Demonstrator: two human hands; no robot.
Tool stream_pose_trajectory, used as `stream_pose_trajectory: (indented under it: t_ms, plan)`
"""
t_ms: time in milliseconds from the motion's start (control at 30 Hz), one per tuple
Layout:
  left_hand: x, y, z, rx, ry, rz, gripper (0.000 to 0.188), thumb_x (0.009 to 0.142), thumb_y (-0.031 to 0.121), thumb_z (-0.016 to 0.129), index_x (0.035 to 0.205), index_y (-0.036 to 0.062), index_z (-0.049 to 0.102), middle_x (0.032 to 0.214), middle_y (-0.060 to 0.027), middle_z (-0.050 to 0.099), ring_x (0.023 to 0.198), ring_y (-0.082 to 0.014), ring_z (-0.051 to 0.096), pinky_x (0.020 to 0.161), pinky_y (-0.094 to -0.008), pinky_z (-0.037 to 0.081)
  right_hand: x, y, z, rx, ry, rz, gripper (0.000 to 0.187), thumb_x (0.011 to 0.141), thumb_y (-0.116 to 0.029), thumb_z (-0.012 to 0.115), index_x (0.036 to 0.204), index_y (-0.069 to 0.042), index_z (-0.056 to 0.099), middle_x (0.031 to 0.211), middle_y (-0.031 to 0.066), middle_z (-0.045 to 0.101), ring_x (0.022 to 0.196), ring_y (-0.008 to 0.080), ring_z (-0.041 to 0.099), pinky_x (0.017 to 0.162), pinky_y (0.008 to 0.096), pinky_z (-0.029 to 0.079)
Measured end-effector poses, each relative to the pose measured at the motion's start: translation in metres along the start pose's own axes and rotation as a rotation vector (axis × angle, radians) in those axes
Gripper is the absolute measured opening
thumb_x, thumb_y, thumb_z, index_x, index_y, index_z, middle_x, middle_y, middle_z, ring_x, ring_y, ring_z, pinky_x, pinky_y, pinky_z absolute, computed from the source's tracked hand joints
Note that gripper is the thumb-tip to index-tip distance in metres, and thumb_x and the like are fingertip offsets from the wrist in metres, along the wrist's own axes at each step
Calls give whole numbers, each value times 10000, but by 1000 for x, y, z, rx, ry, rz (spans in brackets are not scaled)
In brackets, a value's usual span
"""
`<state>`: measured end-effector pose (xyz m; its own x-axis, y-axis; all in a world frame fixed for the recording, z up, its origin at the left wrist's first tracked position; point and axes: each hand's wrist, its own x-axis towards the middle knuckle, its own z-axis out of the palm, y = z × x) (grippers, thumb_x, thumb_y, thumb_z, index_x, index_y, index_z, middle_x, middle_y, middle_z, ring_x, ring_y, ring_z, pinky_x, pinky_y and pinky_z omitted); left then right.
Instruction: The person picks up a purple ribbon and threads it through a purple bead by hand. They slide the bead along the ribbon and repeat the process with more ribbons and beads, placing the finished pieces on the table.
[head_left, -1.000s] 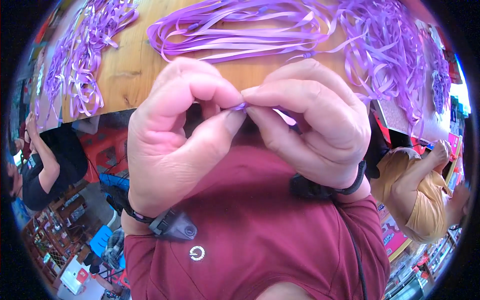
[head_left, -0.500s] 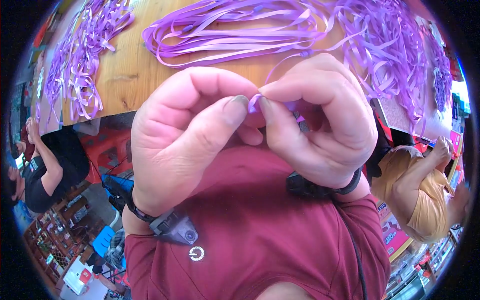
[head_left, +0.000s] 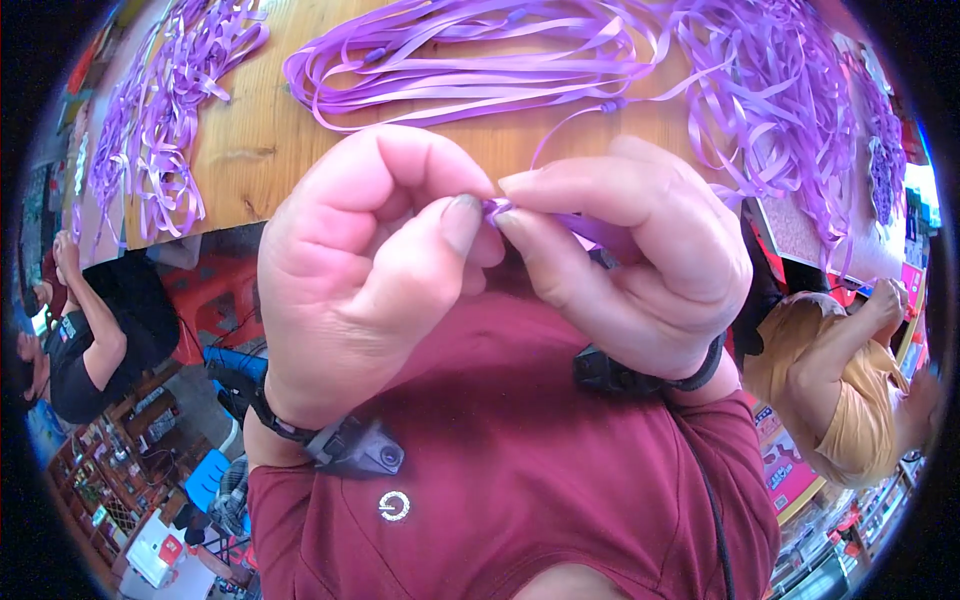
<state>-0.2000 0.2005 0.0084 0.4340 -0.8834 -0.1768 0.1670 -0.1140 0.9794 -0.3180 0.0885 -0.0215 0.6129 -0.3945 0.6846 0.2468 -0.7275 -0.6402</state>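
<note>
We've ribbon [head_left: 497,208] approx. centre, our side of the tabletop's [head_left: 245,150] near edge. L hand [head_left: 350,262]: thumb & index pinching it. R hand [head_left: 640,242]: ditto, just beside. Coil [head_left: 480,78] lies beyond our hands; R heap [head_left: 775,95] crowds the R side, L heap [head_left: 185,75] near L corner. Room: tabletop betw. L heap & coil, plus strip betw. coil & L hand. Co-worker [head_left: 100,335] L, second co-worker [head_left: 840,390] R, both well apart.

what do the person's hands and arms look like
Left hand and right hand are gloveless. Each wears a black wrist strap bearing a dark device. Maroon sleeves stop short of the straps; a black cord lies beside the right one.
</note>
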Motion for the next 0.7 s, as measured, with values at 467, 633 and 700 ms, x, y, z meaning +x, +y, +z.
stream_pose_trajectory:
  t_ms: [467, 633, 700]
  plan:
    - [-8, -7, -16, 546, 60, 301, 78, 830, 33, 496, 903, 8, 502, 784, -38, 533, 625, -61, 496, 555, -181, 421, 0, -3, -7, 208, -132, 229, 139, 661, 32, 669, 779, 5, 601, 619, 53, 555, 496, 121, 464, 455, 239, 321]
    - [-10, -1, -21, 507, 16, 292, 95, 825, 41, 497, 912, 4, 504, 827, -47, 526, 652, -76, 490, 613, -190, 411, 4, -5, -9, 196, -169, 204, 137, 662, 31, 671, 777, 5, 600, 614, 53, 556, 495, 121, 467, 456, 241, 326]
    - [-10, 1, -23, 515, -4, 286, 116, 825, 61, 489, 921, -2, 505, 842, -61, 522, 681, -89, 492, 646, -203, 410, 6, -6, -8, 189, -172, 195, 140, 660, 29, 673, 776, 2, 601, 613, 54, 558, 495, 123, 469, 455, 242, 327]
